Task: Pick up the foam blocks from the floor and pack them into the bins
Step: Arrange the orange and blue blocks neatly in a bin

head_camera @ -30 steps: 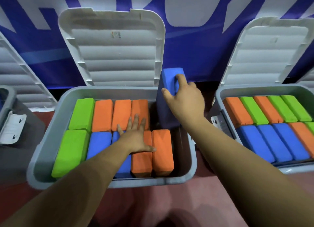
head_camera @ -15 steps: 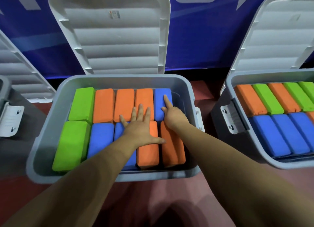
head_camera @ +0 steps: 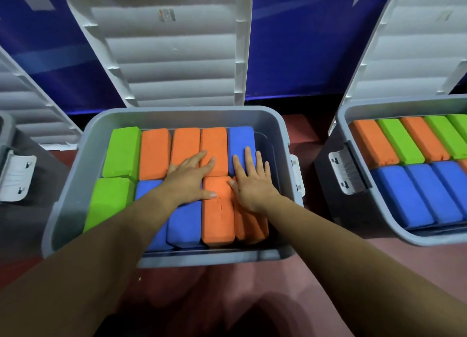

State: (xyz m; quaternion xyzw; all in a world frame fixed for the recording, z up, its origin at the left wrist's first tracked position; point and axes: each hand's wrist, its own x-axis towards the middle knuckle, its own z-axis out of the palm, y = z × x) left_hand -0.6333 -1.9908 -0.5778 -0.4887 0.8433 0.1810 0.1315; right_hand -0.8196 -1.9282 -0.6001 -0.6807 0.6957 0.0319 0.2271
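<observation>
We find the centre bin (head_camera: 66,185), grey and standing on the red floor (head_camera: 227,291), packed with ten foam blocks in two rows. Its white lid (head_camera: 174,58) stands open behind it, against a blue banner (head_camera: 293,46).

Back row, left to right: one green block (head_camera: 123,152), three orange blocks (head_camera: 154,154), and a blue block (head_camera: 240,139) at the right end, with a gap between it and the bin's right wall. Front row, left to right: a second green block (head_camera: 108,205), two front blue blocks (head_camera: 185,223) partly covered by the left forearm, an orange front block (head_camera: 218,218) lying level, and a tilted orange block (head_camera: 251,226) at the right end.

The left hand (head_camera: 189,181) lies flat, palm down, fingers spread, over the seam between the two rows. Its fingertips reach the back orange blocks and its thumb lies on the orange front block. The right hand (head_camera: 252,182) is likewise flat, its straight fingers slightly apart on the blue block and its heel over the tilted orange block. Both hands rest with open palms.

The right bin (head_camera: 340,119), well apart from the centre one, holds orange and green blocks at the back and blue ones in front, with its right lid (head_camera: 417,48) open. A third bin (head_camera: 6,124) shows only at the left edge, with a white latch (head_camera: 16,177) on its side.
</observation>
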